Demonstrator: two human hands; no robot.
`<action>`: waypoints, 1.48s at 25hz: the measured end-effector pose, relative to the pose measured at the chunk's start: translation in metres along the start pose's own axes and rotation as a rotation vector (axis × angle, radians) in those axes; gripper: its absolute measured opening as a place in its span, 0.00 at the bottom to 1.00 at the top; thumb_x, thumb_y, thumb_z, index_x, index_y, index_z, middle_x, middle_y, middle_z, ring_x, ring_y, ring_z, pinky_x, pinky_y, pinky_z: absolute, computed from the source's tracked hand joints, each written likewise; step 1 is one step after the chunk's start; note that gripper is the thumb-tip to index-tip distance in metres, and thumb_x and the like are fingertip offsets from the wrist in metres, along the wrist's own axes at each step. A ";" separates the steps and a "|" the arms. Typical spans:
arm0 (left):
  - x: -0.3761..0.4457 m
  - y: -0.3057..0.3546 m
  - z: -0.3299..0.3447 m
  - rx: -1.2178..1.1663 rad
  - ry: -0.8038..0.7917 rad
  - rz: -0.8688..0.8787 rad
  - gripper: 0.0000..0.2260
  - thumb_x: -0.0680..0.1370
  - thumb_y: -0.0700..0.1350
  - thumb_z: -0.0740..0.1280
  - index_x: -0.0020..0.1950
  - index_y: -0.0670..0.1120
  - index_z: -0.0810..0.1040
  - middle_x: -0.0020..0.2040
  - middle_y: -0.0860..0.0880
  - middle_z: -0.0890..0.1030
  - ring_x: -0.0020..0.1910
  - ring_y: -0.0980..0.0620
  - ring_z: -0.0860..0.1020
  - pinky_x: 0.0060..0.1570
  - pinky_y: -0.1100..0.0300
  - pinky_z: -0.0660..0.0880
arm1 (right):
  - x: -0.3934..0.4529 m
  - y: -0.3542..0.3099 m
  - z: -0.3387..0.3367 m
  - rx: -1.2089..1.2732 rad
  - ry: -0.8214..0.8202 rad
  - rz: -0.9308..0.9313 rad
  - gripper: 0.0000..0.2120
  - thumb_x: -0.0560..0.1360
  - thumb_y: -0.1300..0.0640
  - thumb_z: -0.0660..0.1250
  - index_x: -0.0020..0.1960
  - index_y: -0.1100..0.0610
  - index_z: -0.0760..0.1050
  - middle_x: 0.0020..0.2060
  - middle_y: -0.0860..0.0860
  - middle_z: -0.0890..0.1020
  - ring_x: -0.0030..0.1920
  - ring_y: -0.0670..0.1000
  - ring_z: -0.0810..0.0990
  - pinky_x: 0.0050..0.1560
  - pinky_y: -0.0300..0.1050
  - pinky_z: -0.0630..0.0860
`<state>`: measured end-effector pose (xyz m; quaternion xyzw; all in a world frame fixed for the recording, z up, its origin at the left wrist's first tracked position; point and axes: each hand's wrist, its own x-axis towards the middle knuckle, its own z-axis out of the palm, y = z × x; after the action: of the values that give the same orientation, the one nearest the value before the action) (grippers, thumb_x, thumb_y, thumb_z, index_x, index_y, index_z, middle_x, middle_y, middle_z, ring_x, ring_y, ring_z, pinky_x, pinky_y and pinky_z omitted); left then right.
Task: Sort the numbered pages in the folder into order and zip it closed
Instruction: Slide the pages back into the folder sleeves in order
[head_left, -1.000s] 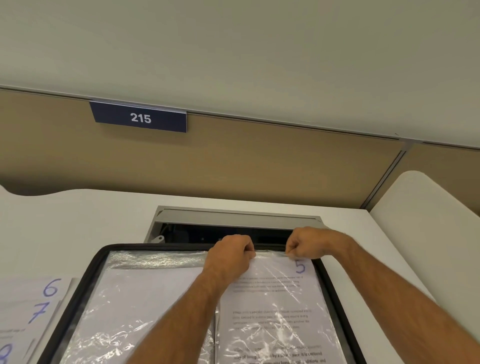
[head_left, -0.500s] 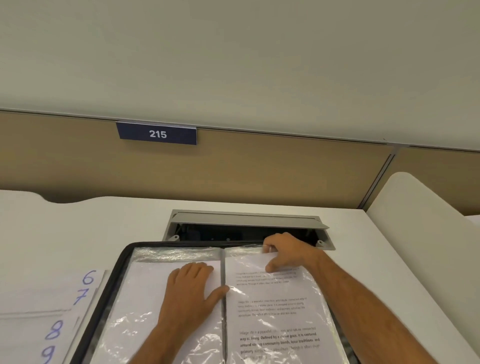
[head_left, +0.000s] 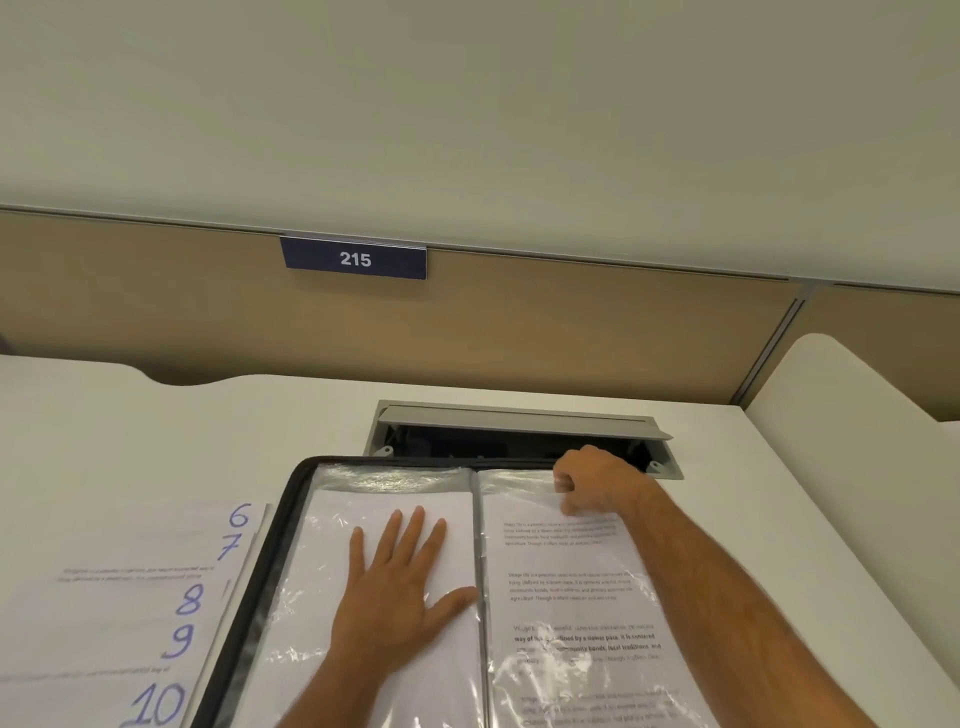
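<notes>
Now my right hand (head_left: 597, 486) pinches the top edge of the right page (head_left: 571, 582) at 1 o'clock in the open folder (head_left: 260, 561); my left hand (head_left: 395, 587) lies flat on the left sleeve (head_left: 322, 545); loose pages (head_left: 104, 597) wait at 9 o'clock.

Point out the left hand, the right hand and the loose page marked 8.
left hand (head_left: 395, 603), head view, on the back of the hand, flat on the left sleeve.
right hand (head_left: 592, 480), head view, on the knuckles at the right sleeve's top edge.
page marked 8 (head_left: 189, 599), head view, on the handwritten 8.
</notes>
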<state>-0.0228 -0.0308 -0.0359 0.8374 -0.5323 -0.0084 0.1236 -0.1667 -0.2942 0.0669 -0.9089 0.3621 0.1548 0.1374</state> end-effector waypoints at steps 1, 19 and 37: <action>0.000 0.000 0.000 -0.001 -0.009 0.009 0.40 0.73 0.79 0.41 0.81 0.61 0.45 0.80 0.56 0.40 0.80 0.49 0.38 0.73 0.40 0.31 | -0.001 0.000 0.000 -0.013 0.005 0.005 0.07 0.73 0.55 0.74 0.46 0.49 0.76 0.48 0.49 0.80 0.48 0.50 0.78 0.50 0.44 0.75; 0.002 -0.005 0.011 0.020 -0.085 -0.017 0.36 0.76 0.75 0.51 0.78 0.56 0.65 0.78 0.51 0.65 0.77 0.45 0.63 0.72 0.39 0.46 | -0.041 0.061 0.019 0.751 0.191 0.356 0.29 0.70 0.51 0.79 0.64 0.55 0.69 0.59 0.53 0.77 0.56 0.56 0.80 0.50 0.50 0.82; -0.012 0.027 -0.051 -0.383 -0.207 -0.113 0.37 0.78 0.65 0.62 0.81 0.57 0.49 0.82 0.56 0.47 0.81 0.52 0.44 0.77 0.46 0.40 | -0.159 0.027 0.047 1.262 0.077 0.296 0.13 0.75 0.71 0.69 0.59 0.67 0.78 0.50 0.63 0.86 0.50 0.65 0.85 0.58 0.65 0.79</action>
<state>-0.0444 -0.0207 0.0180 0.8217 -0.4834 -0.2022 0.2241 -0.3033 -0.1982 0.0809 -0.5991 0.5094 -0.1031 0.6091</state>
